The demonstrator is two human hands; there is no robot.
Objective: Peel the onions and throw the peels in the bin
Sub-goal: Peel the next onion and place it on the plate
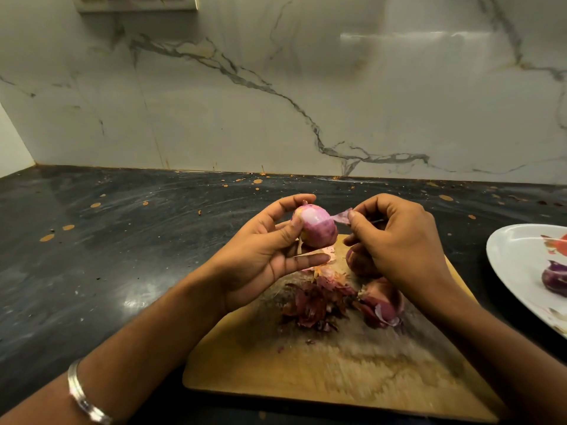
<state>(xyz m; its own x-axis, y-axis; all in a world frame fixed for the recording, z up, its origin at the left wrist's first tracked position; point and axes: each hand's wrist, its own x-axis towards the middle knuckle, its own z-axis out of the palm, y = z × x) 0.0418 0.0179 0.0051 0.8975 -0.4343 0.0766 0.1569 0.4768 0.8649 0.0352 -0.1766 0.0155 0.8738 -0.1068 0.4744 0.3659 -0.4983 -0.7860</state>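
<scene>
My left hand (264, 253) grips a partly peeled pink onion (317, 228) above the wooden cutting board (322, 372). My right hand (399, 240) pinches a thin strip of peel (342, 216) that still hangs from the onion's top; a thin blade tip pokes out behind its fingers. A heap of dark red peels (316, 305) lies on the board. Two unpeeled onions rest there too, one (383, 302) beside the heap, another (357, 262) mostly hidden under my right hand. No bin is in view.
A white plate (518, 271) at the right edge carries a peeled purple onion (553, 282) and scraps. The dark stone counter (122, 240) is spotted with orange stains. A marble wall (276, 102) closes the back.
</scene>
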